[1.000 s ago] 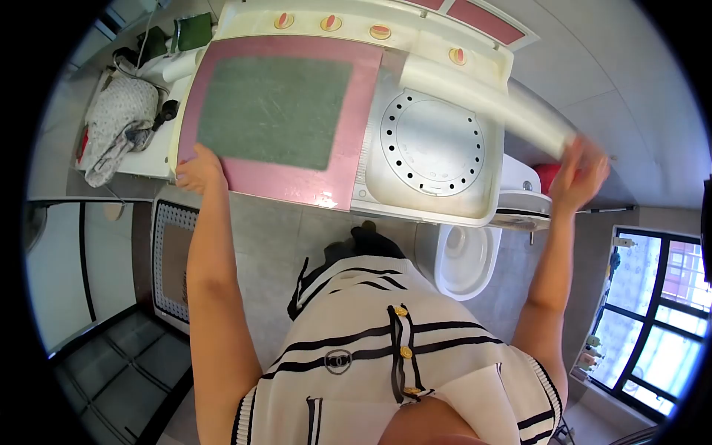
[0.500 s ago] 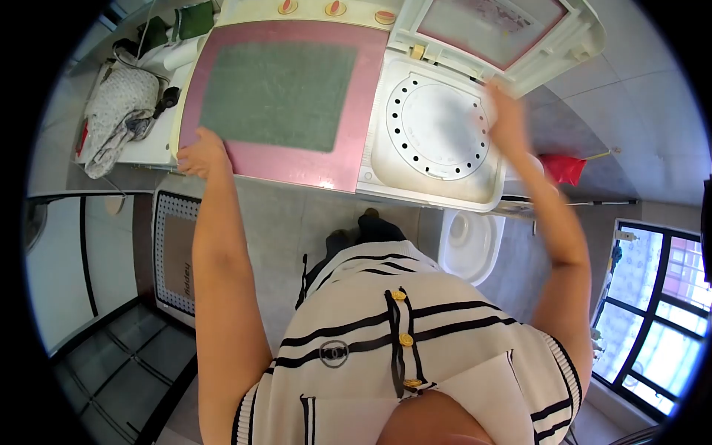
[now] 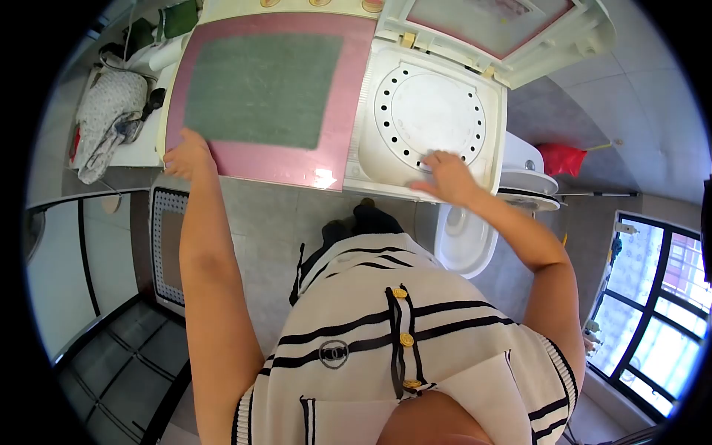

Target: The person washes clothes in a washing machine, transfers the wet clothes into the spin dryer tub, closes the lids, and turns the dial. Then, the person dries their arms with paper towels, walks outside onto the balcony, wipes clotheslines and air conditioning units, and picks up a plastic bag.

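A twin-tub washing machine (image 3: 334, 182) stands in front of me. Its left side is covered by a closed pink lid (image 3: 200, 111) with a greenish window. My left hand (image 3: 190, 157) is at the lid's front left corner, thumb on top and fingers curled over the edge. On the right, the spin-dryer lid (image 3: 549, 44) stands raised on its hinges. Below it, a white round spin cover (image 3: 434, 111) with a ring of dark holes lies in the opening. My right hand (image 3: 451, 178) is over the front rim of this opening, fingers apart, holding nothing.
Crumpled patterned cloth (image 3: 111, 107) lies on a white surface at the left. A toilet (image 3: 526, 179) and a red bag (image 3: 562, 162) are beyond the machine's right side. A white basin (image 3: 467, 241) sits low in front. A barred window (image 3: 645, 304) is at right.
My right hand has moved from the raised spin-dryer lid's hinge side down toward the front rim of the opening. My left hand stays at the pink lid's corner. The view has shifted slightly.
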The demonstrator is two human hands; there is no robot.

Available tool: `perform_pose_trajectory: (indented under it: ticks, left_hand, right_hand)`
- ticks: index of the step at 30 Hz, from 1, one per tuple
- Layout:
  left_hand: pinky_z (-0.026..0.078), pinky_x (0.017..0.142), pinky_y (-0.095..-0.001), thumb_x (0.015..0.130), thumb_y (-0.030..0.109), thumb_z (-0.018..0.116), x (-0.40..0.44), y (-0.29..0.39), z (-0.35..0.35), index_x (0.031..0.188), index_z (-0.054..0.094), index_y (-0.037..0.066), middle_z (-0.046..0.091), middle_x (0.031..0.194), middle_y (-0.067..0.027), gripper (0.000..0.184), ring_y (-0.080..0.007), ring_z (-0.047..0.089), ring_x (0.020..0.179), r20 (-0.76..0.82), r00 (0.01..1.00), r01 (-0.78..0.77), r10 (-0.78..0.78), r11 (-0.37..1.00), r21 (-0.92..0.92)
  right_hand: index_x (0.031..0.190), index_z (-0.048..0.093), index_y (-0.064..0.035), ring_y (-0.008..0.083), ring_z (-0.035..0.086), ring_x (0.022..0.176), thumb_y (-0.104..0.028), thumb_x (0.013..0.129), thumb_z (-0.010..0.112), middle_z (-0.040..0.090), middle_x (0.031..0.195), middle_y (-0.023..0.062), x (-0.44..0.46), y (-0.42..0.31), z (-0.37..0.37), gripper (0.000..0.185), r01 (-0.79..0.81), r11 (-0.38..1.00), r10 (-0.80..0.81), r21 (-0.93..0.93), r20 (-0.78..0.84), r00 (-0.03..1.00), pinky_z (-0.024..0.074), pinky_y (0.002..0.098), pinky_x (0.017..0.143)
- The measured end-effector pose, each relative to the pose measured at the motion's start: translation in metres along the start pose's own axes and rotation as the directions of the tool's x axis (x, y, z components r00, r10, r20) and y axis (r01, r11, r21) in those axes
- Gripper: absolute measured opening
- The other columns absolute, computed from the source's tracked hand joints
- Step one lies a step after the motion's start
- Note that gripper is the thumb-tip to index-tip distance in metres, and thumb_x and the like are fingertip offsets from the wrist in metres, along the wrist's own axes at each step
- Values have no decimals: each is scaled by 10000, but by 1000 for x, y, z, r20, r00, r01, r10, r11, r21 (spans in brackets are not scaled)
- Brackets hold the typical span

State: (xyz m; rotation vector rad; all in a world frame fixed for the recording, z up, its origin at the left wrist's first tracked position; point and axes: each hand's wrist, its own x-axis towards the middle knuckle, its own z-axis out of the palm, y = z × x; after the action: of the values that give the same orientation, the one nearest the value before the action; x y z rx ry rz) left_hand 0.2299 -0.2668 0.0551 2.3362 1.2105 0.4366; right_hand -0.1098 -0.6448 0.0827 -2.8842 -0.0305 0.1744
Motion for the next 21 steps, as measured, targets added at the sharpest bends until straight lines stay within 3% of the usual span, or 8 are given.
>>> perform_pose_trajectory:
  ticks: [3,7,8,10,12,15,18,21]
  left_hand:
    - [470,821,-420,755,533,566,5,-6,5,1186,441,17,424,1175,-232,684,-354,512,1059,-10,999,-38,38,999,5]
    - [474,807,-427,750,559,567,5,-3,7,1194,436,29,431,1164,-228,704,-349,528,1036,-30,999,-29,30,999,40]
    - [474,805,-429,749,566,567,6,-4,9,1196,435,35,434,1160,-224,706,-348,530,1033,-38,999,-25,27,998,50]
    - [473,805,-435,749,575,566,8,-7,11,1197,436,47,442,1153,-219,705,-346,532,1032,-45,999,-22,25,997,72]
    - [470,809,-441,751,578,563,9,-7,13,1196,438,58,450,1146,-217,696,-346,533,1033,-48,999,-19,23,996,83]
    - [472,806,-442,748,580,570,10,-5,13,1197,442,78,458,1145,-217,686,-348,540,1024,-46,999,-9,13,996,92]
    - [470,817,-448,748,578,579,8,-5,10,1204,442,92,465,1160,-222,680,-353,543,1039,-33,999,-22,25,995,93]
    - [463,835,-456,746,577,585,7,-4,7,1201,446,86,474,1177,-219,683,-357,543,1062,-17,1000,-12,13,998,63]
  right_hand:
    - [986,575,9,342,563,897,-508,695,730,579,921,177,5,-3,-8,614,-99,989,97,108,21,995,440,407,810]
    - [1012,519,-27,329,544,818,-402,520,836,556,872,133,25,16,-99,695,59,994,-79,-97,-214,974,402,405,742]
    - [1013,512,-57,304,542,824,-362,518,838,544,911,113,38,26,-124,667,-14,973,-54,-231,-285,957,391,407,734]
    - [1112,524,-119,280,520,950,-332,601,799,537,1041,99,66,58,-164,618,13,892,-212,-452,-393,895,386,410,757]
    - [1228,514,-152,268,528,1034,-368,669,765,532,1150,94,91,85,-180,650,-42,902,-223,-430,-545,808,382,416,864]
    - [1266,517,-202,276,509,1115,-328,703,756,480,1283,122,113,104,-189,625,-78,835,-240,-545,-487,840,379,423,927]
    - [1265,531,-194,313,491,1143,-268,740,746,449,1330,148,119,128,-165,573,-40,919,-196,-393,-542,817,394,432,930]
    - [1226,538,-165,315,493,1072,-231,719,755,515,1196,128,106,124,-136,555,-108,913,-235,-393,-725,647,380,456,889]
